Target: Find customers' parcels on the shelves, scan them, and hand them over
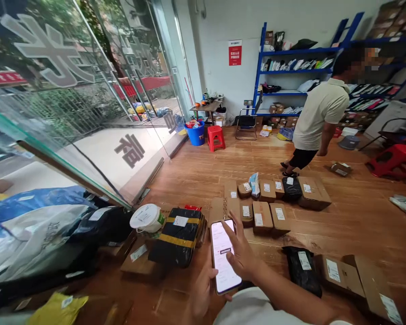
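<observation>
A smartphone [219,266] with a bright white screen and a small dark pop-up box is held upright, low in the middle of the head view. My left hand [202,284] is wrapped round its left side and lower edge, thumb on the edge. Over the screen's right half hovers my right hand [242,253], fingers apart and holding nothing; whether a fingertip touches the glass I cannot tell. Just left of the phone lies a black-wrapped parcel [176,250] with yellow tape, beside a white lidded bucket [147,217]. Labelled cardboard boxes [262,221] stand beyond the phone.
A person in a light shirt [320,113] walks at the right near blue shelves [292,50]. At right lie a black bag parcel [302,275] and more cartons [341,273]. Bulky sacks [50,225] line the glass wall. A red stool [216,135] stands farther back.
</observation>
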Demonstrator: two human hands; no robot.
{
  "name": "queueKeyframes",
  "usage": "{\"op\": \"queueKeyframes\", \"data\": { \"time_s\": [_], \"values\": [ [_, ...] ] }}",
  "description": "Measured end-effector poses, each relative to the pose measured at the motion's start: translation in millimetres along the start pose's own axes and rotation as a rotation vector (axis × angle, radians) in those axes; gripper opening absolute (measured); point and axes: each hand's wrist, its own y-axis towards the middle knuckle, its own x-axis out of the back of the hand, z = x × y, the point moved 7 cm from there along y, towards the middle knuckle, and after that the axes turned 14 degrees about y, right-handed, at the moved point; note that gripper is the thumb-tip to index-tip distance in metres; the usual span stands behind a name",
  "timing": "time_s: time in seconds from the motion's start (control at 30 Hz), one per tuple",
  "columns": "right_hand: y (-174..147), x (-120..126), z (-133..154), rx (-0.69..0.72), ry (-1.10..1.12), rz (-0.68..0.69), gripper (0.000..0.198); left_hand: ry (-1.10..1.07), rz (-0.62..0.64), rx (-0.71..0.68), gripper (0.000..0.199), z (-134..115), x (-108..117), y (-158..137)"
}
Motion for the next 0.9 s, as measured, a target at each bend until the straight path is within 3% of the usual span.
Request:
{"op": "queueKeyframes", "data": {
  "time_s": [0.17,0.27,0.37,0.6,0.9],
  "values": [
    [-29.2,-8.0,-53.4,-0.279,0.387,-0.227,0.066,-0.189,0.054,0.234,0.095,45.1,15.6,10.4],
    [-44.6,-7.9,-80.2,-0.428,0.607,-0.321,0.064,-0.247,0.074,0.274,0.094,55.8,14.8,28.1],
    [-47.3,12.4,-96.7,-0.486,0.736,-0.435,0.063,-0.195,0.091,0.321,0.093,59.2,2.4,57.5],
    [-34.7,113.4,-123.5,-0.471,0.815,-0.64,0.043,-0.129,0.273,0.37,0.081,67.3,-66.3,149.2],
    [-42.3,282.0,-154.4,-0.42,0.772,-0.962,0.034,-0.053,0.603,0.412,0.084,87.2,-200.8,263.8]
  ]
}}
